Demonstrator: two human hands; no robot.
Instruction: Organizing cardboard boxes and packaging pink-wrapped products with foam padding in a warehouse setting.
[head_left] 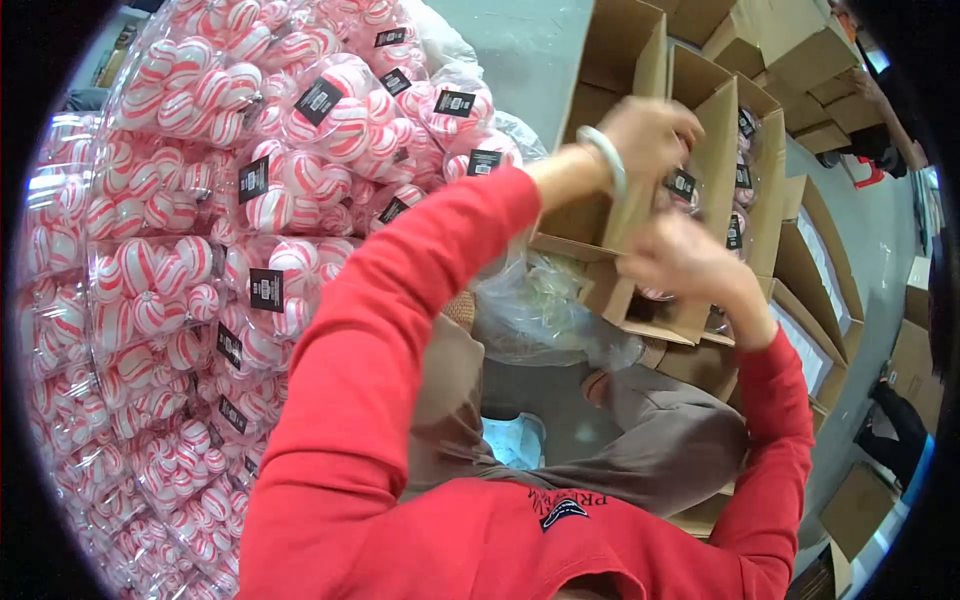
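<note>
Two hands work at an open carton (700, 150) at the far right of the head view. Left hand (650, 130), with a pale bangle (605, 155) on its wrist, is curled over the top edge of a carton flap; what lies under the fingers is hidden by the back of the hand, so whether it grips the flap cannot be told. Right hand (685, 258) is blurred by motion, fingers bent, just near of the left hand at the carton mouth; whether it holds anything cannot be told.

Inside the carton, clear packs (742, 170) with black labels stand on edge, mostly hidden by the flaps and hands.

Left half of the view is filled by a heap (200, 250) of clear packs of red-and-white striped balls, cut off by the dark fisheye rim.

A crumpled clear bag (545, 310) lies between the heap and the carton, just beside the person's knees.

More cartons (800, 60) stand far right, touching one another. A strip of bare grey floor (520, 50) shows far centre, between heap and cartons. Red sleeves (400, 330) cover much of the near field.
</note>
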